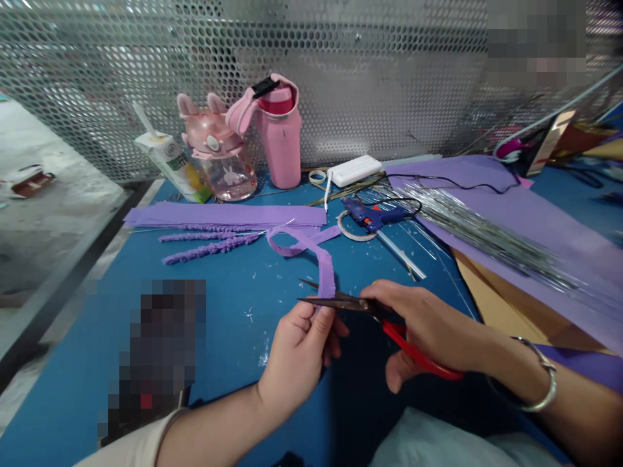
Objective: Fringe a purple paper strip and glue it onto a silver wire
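Observation:
My left hand (300, 350) pinches the near end of a long purple paper strip (318, 253) that curls away across the blue table (233, 305). My right hand (428, 327) grips red-handled scissors (370, 311), its fingers through the loops. The dark blades are open around the strip just above my left fingers. A silver bangle (542, 376) sits on my right wrist.
Flat purple paper strips (224, 215) and fringed purple stems (209, 250) lie beyond. A blue glue gun (374, 217), tape ring, white box (354, 170), silver wires (467, 224), purple sheets (525, 220), pink bottles (280, 133), a carton (170, 162) stand before the perforated metal wall.

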A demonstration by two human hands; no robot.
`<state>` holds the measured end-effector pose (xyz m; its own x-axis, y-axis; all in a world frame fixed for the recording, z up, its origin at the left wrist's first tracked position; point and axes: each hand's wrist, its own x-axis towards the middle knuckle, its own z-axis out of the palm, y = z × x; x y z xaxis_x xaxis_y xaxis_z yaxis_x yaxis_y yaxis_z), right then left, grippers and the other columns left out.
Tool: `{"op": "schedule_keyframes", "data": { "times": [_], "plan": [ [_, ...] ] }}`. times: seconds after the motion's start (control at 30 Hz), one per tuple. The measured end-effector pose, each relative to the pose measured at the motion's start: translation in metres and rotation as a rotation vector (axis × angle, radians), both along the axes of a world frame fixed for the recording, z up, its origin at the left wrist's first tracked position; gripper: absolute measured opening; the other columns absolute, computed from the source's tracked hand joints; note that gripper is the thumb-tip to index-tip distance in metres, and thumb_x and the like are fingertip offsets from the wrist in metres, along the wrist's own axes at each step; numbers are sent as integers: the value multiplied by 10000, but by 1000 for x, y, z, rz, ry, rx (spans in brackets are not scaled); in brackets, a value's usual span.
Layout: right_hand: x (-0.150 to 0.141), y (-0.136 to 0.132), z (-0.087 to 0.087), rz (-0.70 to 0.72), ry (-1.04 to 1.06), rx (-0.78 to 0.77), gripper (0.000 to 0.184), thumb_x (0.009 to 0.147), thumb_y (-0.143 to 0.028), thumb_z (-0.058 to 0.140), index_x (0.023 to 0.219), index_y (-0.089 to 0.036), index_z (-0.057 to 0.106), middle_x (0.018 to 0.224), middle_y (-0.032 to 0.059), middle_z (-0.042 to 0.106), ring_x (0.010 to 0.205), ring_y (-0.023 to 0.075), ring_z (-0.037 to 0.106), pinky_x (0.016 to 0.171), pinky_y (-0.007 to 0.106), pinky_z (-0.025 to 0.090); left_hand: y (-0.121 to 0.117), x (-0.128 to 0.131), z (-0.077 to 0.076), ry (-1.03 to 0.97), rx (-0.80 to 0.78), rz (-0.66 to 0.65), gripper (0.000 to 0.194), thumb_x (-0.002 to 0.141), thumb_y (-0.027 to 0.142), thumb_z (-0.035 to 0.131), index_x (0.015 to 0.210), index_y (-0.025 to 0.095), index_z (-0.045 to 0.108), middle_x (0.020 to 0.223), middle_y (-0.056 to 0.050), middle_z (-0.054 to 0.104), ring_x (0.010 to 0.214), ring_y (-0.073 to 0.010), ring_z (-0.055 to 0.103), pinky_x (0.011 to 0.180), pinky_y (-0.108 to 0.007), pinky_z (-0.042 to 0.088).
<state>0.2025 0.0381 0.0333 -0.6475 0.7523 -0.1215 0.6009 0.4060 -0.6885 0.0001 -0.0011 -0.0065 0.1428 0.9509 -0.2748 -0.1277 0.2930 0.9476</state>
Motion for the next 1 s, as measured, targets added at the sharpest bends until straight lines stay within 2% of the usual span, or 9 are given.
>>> {"op": "schedule_keyframes", "data": {
  "times": [0.1, 0.23, 0.37, 0.73, 0.83, 1.0],
  "plan": [
    [2, -1, 1, 17, -1, -12, 782, 498, -558, 820, 1136, -208, 533, 982, 29, 592, 827, 185, 566, 718, 272, 449, 1, 0, 0, -32, 1, 20, 288, 879, 418, 532, 837, 137, 574, 678, -10, 618, 450, -52, 496, 395, -150, 367],
    [2, -1, 0, 34, 14, -16, 754, 516, -545, 819, 1124, -207, 527, 1003, 32, 589, 861, 192, 563, 755, 283, 444, 1, 0, 0, -41, 10, 7, 264, 885, 390, 532, 854, 135, 590, 690, -8, 619, 472, -50, 509, 409, -144, 378],
    [0, -2, 0, 41, 10, -20, 719, 527, -540, 816, 1105, -217, 536, 976, 22, 590, 836, 185, 552, 730, 278, 431, 0, 0, 1, -21, 14, -9, 274, 893, 387, 521, 832, 131, 596, 681, -8, 619, 477, -52, 512, 414, -144, 384],
    [-3, -1, -2, -3, 24, -79, 507, 606, -534, 779, 947, -200, 609, 838, -10, 607, 733, 144, 540, 655, 238, 400, -1, 0, -2, -17, 18, -31, 315, 896, 418, 502, 829, 126, 598, 660, -4, 602, 456, -48, 476, 408, -151, 350],
    [-2, -1, -3, -7, 32, -67, 470, 619, -522, 777, 920, -201, 612, 804, -23, 610, 698, 132, 532, 631, 230, 389, -2, 0, -4, -9, 5, -22, 325, 893, 425, 504, 780, 128, 574, 641, -2, 593, 444, -45, 464, 406, -154, 340],
    [-1, 0, -5, -31, 17, -72, 435, 642, -515, 765, 920, -211, 624, 802, -26, 622, 708, 136, 541, 645, 235, 390, -2, 0, -6, -2, -7, -39, 307, 905, 431, 479, 828, 144, 557, 685, 1, 591, 480, -54, 486, 409, -153, 344]
  ]
}}
